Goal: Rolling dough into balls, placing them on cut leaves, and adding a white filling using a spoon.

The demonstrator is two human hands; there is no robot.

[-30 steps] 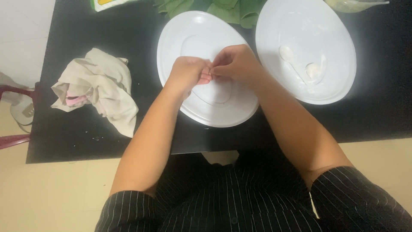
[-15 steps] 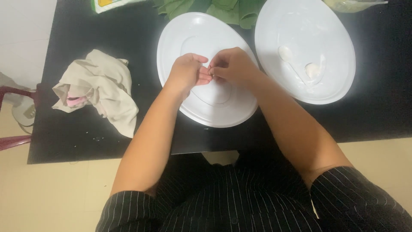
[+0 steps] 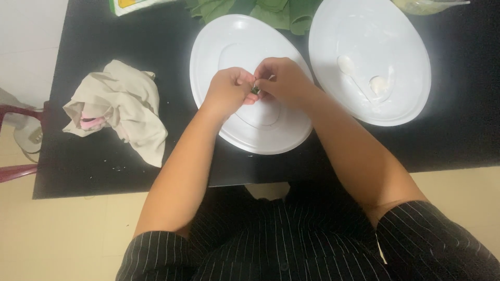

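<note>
My left hand (image 3: 229, 91) and right hand (image 3: 281, 80) meet fingertip to fingertip, pinching a small green piece (image 3: 254, 90) between them above the white plate (image 3: 219, 41); a crumpled cloth (image 3: 122, 112) lies well left.

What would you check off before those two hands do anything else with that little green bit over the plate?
1. Green piece pinched between left hand and right hand: ok.
2. Hands directly over the near white plate: ok.
3. Grip firm enough: cannot tell, fingertips hide it.
4. Second white plate with two white lumps within reach: ok.
5. Green leaves at the table's far edge, close by: ok.
6. Crumpled cloth clear of the plates: ok.
</note>
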